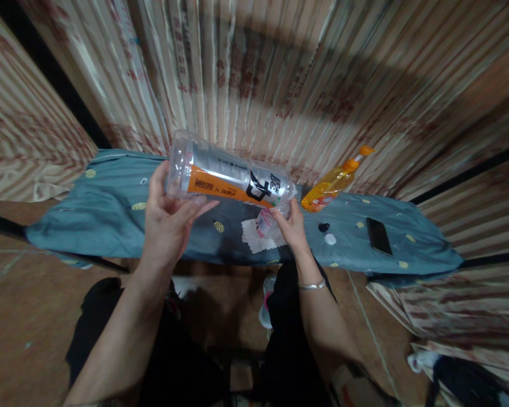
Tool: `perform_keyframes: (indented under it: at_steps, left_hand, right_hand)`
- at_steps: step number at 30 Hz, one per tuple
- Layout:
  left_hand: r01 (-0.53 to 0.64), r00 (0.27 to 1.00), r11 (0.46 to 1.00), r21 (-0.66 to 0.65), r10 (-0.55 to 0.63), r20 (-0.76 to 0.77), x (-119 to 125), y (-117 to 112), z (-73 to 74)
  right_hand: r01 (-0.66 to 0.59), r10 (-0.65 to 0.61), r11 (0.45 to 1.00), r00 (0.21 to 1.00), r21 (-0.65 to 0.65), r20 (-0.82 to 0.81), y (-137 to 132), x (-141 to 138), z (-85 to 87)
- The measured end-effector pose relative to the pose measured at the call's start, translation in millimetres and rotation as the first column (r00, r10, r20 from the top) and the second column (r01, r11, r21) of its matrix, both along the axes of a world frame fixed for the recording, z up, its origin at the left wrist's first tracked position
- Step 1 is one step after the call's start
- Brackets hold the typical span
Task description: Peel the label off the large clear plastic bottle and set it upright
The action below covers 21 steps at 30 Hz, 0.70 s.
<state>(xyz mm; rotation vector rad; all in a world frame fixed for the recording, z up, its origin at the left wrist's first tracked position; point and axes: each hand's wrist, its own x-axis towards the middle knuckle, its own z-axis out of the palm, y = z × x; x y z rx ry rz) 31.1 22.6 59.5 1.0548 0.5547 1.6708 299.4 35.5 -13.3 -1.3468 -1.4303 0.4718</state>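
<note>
A large clear plastic bottle (233,176) with a silver and orange label lies sideways in the air between my hands, above the cloth-covered table. My left hand (169,217) is closed around its base end. At the neck end, my right hand (292,223) grips the bottle with thumb and fingers. Below the neck, on a white cloth (252,240), sits a small clear thing with pink markings (265,221), partly hidden by my right hand. Just right of that hand stands a pump bottle (328,186) of orange liquid, looking tilted in this view.
A black phone (379,236) lies on the table's right part. A small black item (323,227) and a white round piece (330,239) lie nearer. Patterned curtains (254,73) hang behind the narrow table (110,198), with dark metal poles (55,73) at the sides.
</note>
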Motion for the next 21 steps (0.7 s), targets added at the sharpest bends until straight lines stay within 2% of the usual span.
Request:
perform_keyframes:
  at_steps: [10, 21]
  left_hand:
    - [-0.015, 0.999, 1.000, 0.008, 0.016, -0.043, 3.3, -1.4, -0.4]
    - [-0.019, 1.000, 1.000, -0.019, 0.019, 0.009, 6.8, -3.1, 3.5]
  right_hand:
    - [0.007, -0.007, 1.000, 1.000, -0.003, 0.008, -1.0, -1.0, 3.6]
    - [0.014, -0.014, 1.000, 1.000, -0.007, -0.002, -1.2, -1.9, 4.0]
